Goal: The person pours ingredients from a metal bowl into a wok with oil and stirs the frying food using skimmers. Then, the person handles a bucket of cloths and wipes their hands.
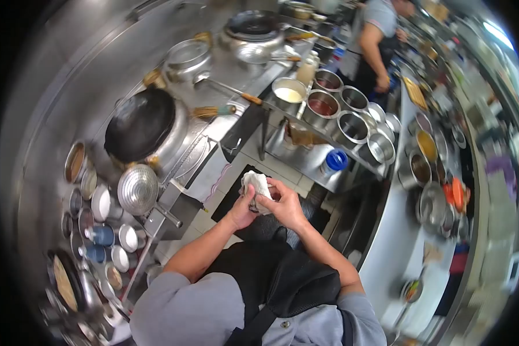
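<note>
In front of my body, a crumpled white cloth (256, 184) is held up between both hands. My left hand (241, 212) grips it from the left side, thumb pointing up along the cloth. From the right, my right hand (284, 205) has its bent fingers closed on the same cloth. Something dark shows below the cloth between the hands, too small to make out. Beneath them lie a dark mat (228, 205) and the tiled floor.
At the left stands a stove with a black wok (141, 126), a perforated strainer (138, 189) and a ladle (228, 87). Several metal pots, one with red sauce (323, 106), fill a stand ahead. A long counter (380, 254) runs along the right. A co-worker (375, 43) stands beyond.
</note>
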The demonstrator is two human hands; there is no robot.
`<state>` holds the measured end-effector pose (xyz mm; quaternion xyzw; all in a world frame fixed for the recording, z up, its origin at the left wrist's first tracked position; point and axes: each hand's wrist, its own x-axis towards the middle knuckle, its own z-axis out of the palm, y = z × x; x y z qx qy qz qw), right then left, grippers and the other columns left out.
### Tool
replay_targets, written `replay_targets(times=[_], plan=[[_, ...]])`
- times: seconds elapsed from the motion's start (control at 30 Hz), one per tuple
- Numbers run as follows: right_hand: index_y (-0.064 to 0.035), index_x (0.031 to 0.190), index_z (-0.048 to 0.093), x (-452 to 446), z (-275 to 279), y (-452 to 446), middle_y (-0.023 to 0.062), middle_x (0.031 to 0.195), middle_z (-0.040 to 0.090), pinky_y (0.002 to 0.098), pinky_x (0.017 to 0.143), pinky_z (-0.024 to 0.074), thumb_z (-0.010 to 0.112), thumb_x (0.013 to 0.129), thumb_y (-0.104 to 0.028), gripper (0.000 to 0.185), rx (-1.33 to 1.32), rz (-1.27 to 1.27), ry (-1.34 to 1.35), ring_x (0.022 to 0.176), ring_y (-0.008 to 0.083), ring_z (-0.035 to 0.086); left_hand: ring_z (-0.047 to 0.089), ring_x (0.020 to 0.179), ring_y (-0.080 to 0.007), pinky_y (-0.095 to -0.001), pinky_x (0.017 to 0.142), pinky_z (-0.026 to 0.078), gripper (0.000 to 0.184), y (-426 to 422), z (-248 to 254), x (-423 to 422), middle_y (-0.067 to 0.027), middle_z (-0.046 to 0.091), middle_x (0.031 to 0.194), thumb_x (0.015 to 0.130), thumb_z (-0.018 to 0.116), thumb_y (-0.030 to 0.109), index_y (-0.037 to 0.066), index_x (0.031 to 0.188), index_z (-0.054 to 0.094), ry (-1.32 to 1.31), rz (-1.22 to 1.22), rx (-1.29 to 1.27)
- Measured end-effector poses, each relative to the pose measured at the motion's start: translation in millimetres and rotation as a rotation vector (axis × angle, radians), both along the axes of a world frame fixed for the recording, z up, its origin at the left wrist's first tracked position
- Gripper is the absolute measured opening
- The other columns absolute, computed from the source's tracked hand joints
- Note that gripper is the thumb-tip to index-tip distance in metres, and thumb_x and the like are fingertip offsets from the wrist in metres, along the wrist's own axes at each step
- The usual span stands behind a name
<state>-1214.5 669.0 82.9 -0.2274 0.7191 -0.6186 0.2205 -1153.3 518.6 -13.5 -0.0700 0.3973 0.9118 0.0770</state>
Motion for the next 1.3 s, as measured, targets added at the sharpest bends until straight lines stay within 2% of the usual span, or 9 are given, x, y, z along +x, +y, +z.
replay_targets(times=[0.23,0.3,0.43,0.6,0.73,0.8,0.9,1.07,1.3], plan=[[-0.0043,0.146,0.040,-112.2,16.3,-75.1,0.0115,0.111,0.069,0.0308,0.089,0.0516,0.067,0.094,-0.018,0.060,-0.196,0.787,-0.658,0.101,0.0173,0.065,0.058,0.116,-0.0285,-0.0445,0.094,0.050,0.073,-48.8,39.3,-25.6,-0.0140,0.056,0.131,0.089,0.060,0.060,0.013,0.142,0.042,0.056,0.280,0.169],[-0.0044,0.141,0.049,-145.3,26.9,-111.1,0.0109,0.111,0.070,0.0305,0.086,0.0523,0.068,0.094,-0.018,0.053,-0.149,0.907,-0.718,0.100,0.0156,0.065,0.060,0.113,-0.0309,-0.0458,0.088,0.053,0.076,-58.6,46.5,-14.3,-0.0160,0.056,0.131,0.088,0.062,0.056,0.010,0.144,0.038,0.034,0.476,0.104],[0.0007,0.121,0.063,-259.2,-29.2,-199.7,0.0138,0.107,0.071,0.0318,0.083,0.0536,0.068,0.092,-0.017,0.035,0.001,0.653,-0.029,0.096,0.0199,0.067,0.063,0.106,-0.0324,-0.0441,0.083,0.056,0.085,-85.9,23.3,15.9,-0.0221,0.052,0.135,0.086,0.064,0.056,0.007,0.148,0.032,-0.012,0.680,0.199],[0.0029,0.126,0.055,-396.5,-133.4,-279.6,0.0281,0.121,0.059,0.0475,0.101,0.0433,0.062,0.080,-0.005,0.048,0.336,0.339,0.812,0.115,0.0453,0.055,0.064,0.105,-0.0325,-0.0430,0.082,0.056,0.089,-119.1,12.9,13.0,-0.0227,0.053,0.134,0.084,0.063,0.060,0.007,0.148,0.033,-0.050,0.826,0.191],[-0.0016,0.138,0.044,-444.4,-170.8,-315.7,0.0303,0.123,0.054,0.0480,0.099,0.0458,0.062,0.080,-0.008,0.060,0.633,0.389,0.832,0.114,0.0441,0.055,0.065,0.104,-0.0331,-0.0422,0.082,0.056,0.089,-150.6,28.4,-23.2,-0.0221,0.056,0.129,0.081,0.067,0.060,0.005,0.145,0.037,-0.077,0.861,0.183],[-0.0042,0.146,0.029,-455.1,-180.7,-327.3,0.0221,0.125,0.052,0.0493,0.098,0.0460,0.059,0.083,-0.005,0.070,0.902,0.451,0.792,0.110,0.0447,0.057,0.065,0.104,-0.0338,-0.0426,0.082,0.056,0.091,-168.1,31.0,-35.0,-0.0221,0.057,0.127,0.080,0.068,0.061,0.004,0.145,0.037,-0.109,0.869,0.124],[-0.0049,0.147,0.029,-464.8,-181.4,-335.1,0.0233,0.119,0.053,0.0482,0.098,0.0469,0.059,0.084,-0.005,0.070,0.917,0.484,0.779,0.111,0.0427,0.056,0.065,0.104,-0.0349,-0.0435,0.082,0.056,0.096,-176.8,49.4,-48.7,-0.0225,0.059,0.123,0.078,0.071,0.062,0.002,0.144,0.036,-0.180,0.935,0.073],[0.0063,0.141,0.039,-441.7,-170.3,-323.1,0.0287,0.115,0.052,0.0494,0.095,0.0430,0.053,0.074,0.009,0.068,0.346,0.536,0.793,0.109,0.0471,0.051,0.063,0.110,-0.0362,-0.0453,0.090,0.054,0.092,-151.9,49.2,-71.7,-0.0236,0.058,0.127,0.082,0.067,0.059,0.001,0.146,0.034,-0.127,1.173,0.154],[0.0069,0.143,0.036,-411.4,-192.4,-304.5,0.0313,0.123,0.049,0.0505,0.101,0.0378,0.062,0.080,-0.003,0.068,0.213,0.801,0.649,0.114,0.0481,0.047,0.060,0.118,-0.0372,-0.0487,0.095,0.052,0.083,-88.3,47.3,-109.5,-0.0207,0.054,0.136,0.086,0.068,0.052,0.007,0.147,0.036,-0.117,1.332,0.307]])
